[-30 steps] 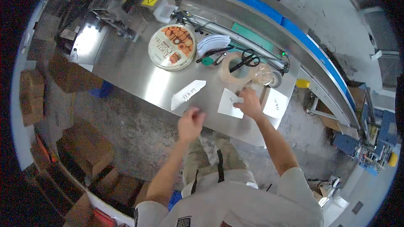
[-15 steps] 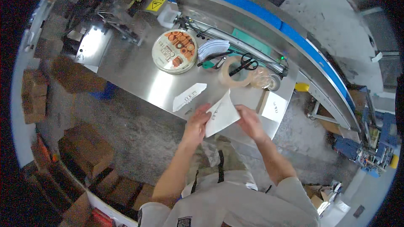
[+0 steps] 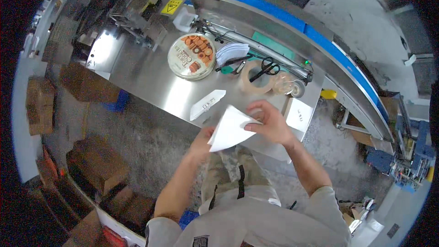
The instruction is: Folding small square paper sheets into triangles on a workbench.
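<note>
A folded white sheet, paper or thin card (image 3: 232, 130), is held between my hands over the near edge of the metal table. My left hand (image 3: 201, 142) grips its lower left side, with most of the fingers behind it. At the right corner my right hand (image 3: 272, 123) has its thumb against the sheet, the forefinger raised and curved above. A flat white paper piece with printing (image 3: 208, 104) lies just beyond the sheet on the table. To the right of my right hand rests a white stack of printed cards or a small box (image 3: 298, 114).
On the metal table (image 3: 141, 80) stand a round cookie tin (image 3: 191, 57), folded white cloth or paper (image 3: 232, 53), black-handled scissors (image 3: 270, 67) and tape rolls (image 3: 249, 84). A metal bar (image 3: 270, 52) runs behind them. Cardboard boxes (image 3: 98, 164) sit on the floor at left.
The sheet has turned and shifted slightly left, now showing a blank face instead of print. My right hand has moved inward over its corner, and my left hand has moved down and left.
</note>
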Motion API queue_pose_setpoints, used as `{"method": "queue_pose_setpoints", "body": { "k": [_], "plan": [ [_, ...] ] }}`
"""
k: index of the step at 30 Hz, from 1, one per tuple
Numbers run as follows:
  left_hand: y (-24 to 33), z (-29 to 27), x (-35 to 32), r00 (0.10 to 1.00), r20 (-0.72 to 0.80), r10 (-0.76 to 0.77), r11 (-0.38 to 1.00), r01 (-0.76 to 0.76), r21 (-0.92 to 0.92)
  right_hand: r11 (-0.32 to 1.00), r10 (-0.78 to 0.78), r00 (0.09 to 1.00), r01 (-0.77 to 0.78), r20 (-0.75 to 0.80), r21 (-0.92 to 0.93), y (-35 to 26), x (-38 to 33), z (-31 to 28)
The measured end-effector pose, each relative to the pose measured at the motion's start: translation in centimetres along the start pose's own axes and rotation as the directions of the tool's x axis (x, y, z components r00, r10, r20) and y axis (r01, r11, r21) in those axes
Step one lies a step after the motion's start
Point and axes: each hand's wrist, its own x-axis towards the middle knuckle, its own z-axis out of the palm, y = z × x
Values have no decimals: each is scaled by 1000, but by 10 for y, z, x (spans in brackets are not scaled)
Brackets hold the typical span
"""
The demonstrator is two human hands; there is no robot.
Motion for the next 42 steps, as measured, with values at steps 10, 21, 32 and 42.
{"method": "queue_pose_setpoints", "body": {
  "k": [10,21,32,42],
  "plan": [
    [-20,-19,12,964,263,-47,999,52,-12,996,76,996,-78,56,42,2,-2,2],
    [8,-10,1,943,259,209,976,-216,2,997,-70,990,72,-126,11,1,-7,10],
    [13,-8,-8,965,124,229,928,-255,272,985,-163,983,157,-87,-69,2,-16,15],
    [3,-6,-8,950,176,257,932,-292,214,981,-194,980,192,-50,-37,-6,-20,19]
  ]
}}
